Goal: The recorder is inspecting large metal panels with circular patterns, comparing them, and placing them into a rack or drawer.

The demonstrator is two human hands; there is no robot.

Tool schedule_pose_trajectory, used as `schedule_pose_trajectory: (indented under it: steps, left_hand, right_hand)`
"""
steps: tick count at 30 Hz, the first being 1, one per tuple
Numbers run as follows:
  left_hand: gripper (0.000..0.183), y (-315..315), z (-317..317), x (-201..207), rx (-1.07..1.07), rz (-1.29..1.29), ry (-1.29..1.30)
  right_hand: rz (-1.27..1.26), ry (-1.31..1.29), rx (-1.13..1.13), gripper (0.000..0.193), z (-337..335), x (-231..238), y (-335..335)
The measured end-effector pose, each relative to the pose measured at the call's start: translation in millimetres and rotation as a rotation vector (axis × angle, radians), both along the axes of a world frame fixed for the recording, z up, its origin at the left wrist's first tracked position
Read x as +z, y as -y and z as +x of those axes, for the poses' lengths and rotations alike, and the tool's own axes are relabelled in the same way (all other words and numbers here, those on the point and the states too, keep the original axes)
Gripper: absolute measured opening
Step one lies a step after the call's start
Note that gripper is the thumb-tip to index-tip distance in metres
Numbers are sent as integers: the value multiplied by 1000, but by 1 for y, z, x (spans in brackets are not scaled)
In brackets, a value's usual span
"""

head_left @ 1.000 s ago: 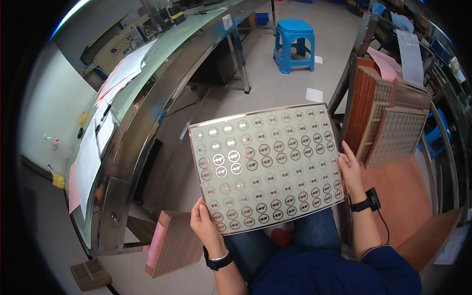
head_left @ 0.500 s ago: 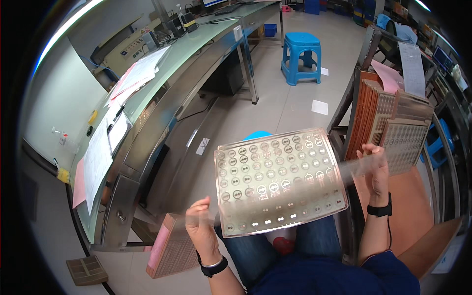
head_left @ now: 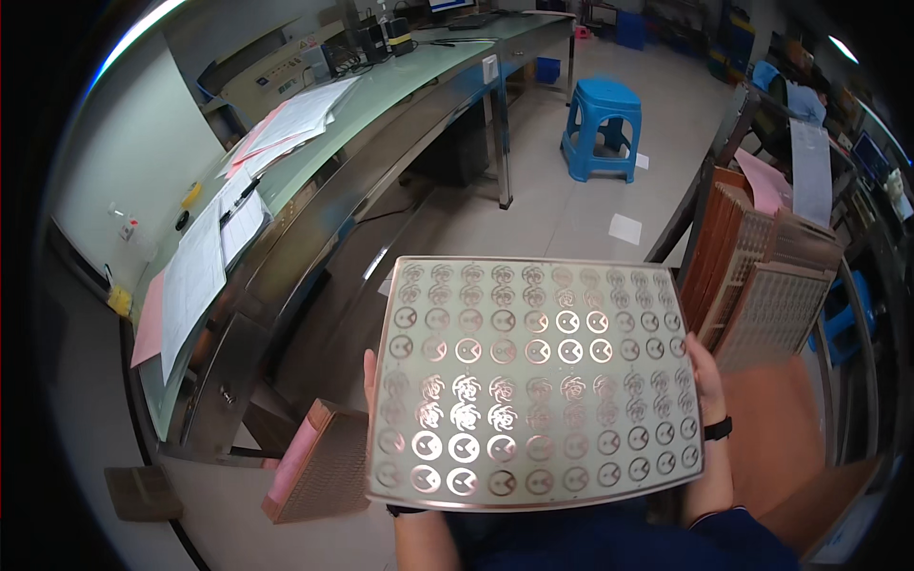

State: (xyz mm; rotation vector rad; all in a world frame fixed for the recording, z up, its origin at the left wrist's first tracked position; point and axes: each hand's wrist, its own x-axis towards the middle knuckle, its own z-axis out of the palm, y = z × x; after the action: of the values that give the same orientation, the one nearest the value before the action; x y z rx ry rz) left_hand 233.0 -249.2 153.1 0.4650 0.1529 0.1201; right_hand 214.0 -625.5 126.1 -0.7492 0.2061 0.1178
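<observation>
A pale green circuit board panel [head_left: 519,366] with rows of copper-coloured round patterns and a copper rim is held up in front of me, face toward me. At its left edge my left hand [head_left: 370,379] grips it, the fingers mostly hidden behind. My right hand [head_left: 705,378] holds the right edge, with part of the hand in sight beside the rim. Whatever lies behind the panel on my lap is hidden by it.
A glass-topped bench [head_left: 419,81] with papers [head_left: 195,276] runs along the left. Patterned panels [head_left: 319,466] lean by its foot. At right a rack holds a stack of panels [head_left: 762,276] above a brown board [head_left: 766,419]. A blue stool [head_left: 605,124] stands ahead.
A blurred, nearly edge-on sheet spanned my hands above a panel on my lap. Now a panel is turned face-on between my hands, which have come closer together, and covers the lap.
</observation>
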Motion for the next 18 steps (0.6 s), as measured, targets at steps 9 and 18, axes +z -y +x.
schedule_pose_trajectory:
  steps: [9,18]
  left_hand:
    - [53,33,-13,-34,-227,-64,181]
    - [38,17,-3,-41,-136,151,87]
  right_hand:
    - [59,163,-162,41,12,-9,-75]
    - [22,231,-141,43,6,4,-31]
